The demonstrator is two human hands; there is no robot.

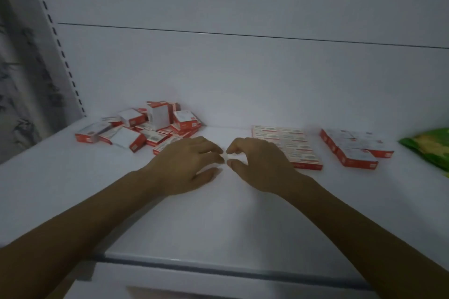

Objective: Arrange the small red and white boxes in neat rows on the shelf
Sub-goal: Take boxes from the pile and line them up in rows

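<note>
A loose heap of small red and white boxes point(145, 126) lies at the back left of the white shelf point(218, 213). To the right, several boxes lie flat in a tidy block of rows point(286, 143). Further right is a smaller group of boxes point(352, 145), partly stacked. My left hand point(189, 165) and my right hand point(260, 162) hover over the shelf between the heap and the block, fingertips nearly touching each other. Both hands have curled, slightly spread fingers and I see no box in either.
A green packet point(430, 145) lies at the far right edge. The shelf's back panel point(243, 68) rises behind the boxes. A slotted upright point(56, 39) runs along the left, with a patterned curtain point(17, 92) beyond it. The shelf's front lip point(218, 264) is near me.
</note>
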